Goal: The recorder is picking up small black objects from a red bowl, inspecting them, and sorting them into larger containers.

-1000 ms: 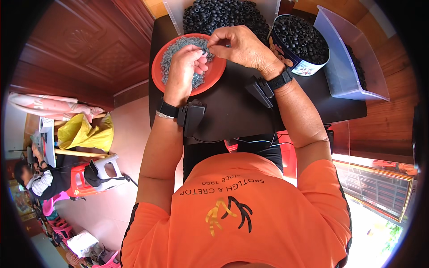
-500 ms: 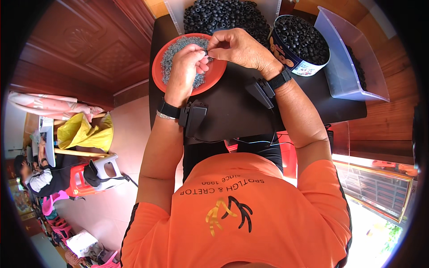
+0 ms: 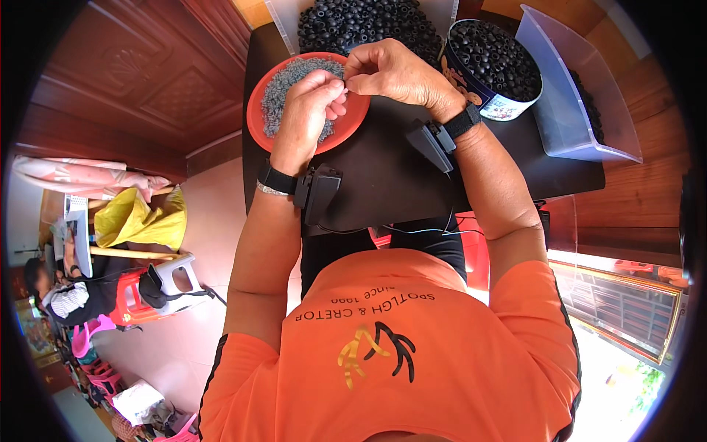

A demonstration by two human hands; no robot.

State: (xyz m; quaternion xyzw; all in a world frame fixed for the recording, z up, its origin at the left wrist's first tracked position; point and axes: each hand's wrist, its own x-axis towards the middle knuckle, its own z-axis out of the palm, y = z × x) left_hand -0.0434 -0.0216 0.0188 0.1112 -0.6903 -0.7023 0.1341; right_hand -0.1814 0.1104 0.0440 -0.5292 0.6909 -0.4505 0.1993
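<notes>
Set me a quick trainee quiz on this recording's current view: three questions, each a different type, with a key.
1. True or false: in this view, the left hand overlaps the red bowl of small grey pieces.

2. Multiple choice: what fills the round tub?
A) Small grey pieces
B) Black hollow pieces
C) A yellow bag

3. Fill in: the wrist strap behind the right hand is coloured ____.

Key: 1. True. 2. B. 3. Black.
</notes>
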